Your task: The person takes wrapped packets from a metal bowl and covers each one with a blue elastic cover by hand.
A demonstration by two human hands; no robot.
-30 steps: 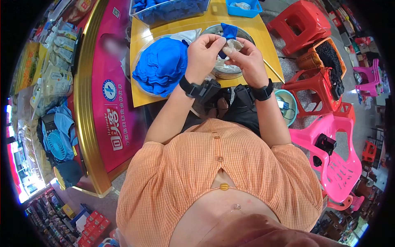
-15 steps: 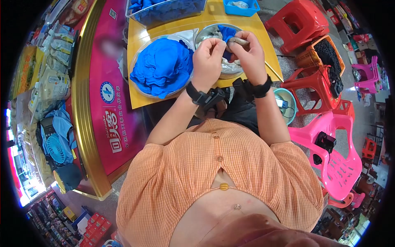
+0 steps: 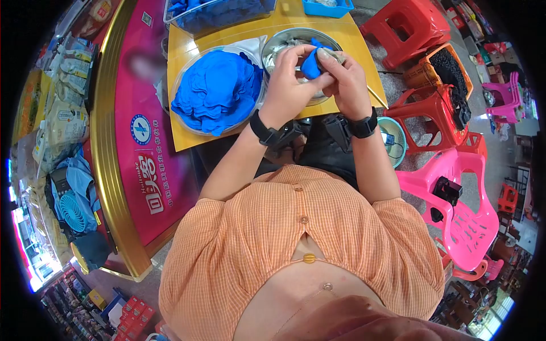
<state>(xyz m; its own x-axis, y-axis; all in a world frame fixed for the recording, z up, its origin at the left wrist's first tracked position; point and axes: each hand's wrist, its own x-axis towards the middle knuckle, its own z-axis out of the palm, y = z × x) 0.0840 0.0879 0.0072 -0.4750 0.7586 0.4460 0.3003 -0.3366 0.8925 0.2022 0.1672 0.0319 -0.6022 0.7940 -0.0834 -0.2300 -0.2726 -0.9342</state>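
Note:
My left hand [image 3: 290, 85] is closed round one side of a soft, thin blue piece [image 3: 310, 67], its thumb reaching across underneath. From the other side, my right hand [image 3: 350, 82] pinches the same piece, thumb pressed at its upper edge. A greyish thing [image 3: 340, 57] shows behind the right thumb, too covered to name. Below both hands stands a round metal bowl [image 3: 272, 41] with pale, whitish contents, partly hidden. To the left, a clear round tub [image 3: 177, 85] holds a heap of similar thin blue pieces [image 3: 219, 85].
On the yellow table [image 3: 364, 57] stand a clear bin [image 3: 222, 23] of blue pieces and a small blue basket [image 3: 327, 8]. A thin stick [image 3: 377, 97] lies at the right edge. Red stools [image 3: 429, 116] and a pink chair [image 3: 472, 227] stand right; a pink-sided counter [image 3: 153, 187] is left.
My hands have come together round the blue piece, which now sits between the fingers of both. My left fingers have reached over to its upper side. The view has shifted slightly.

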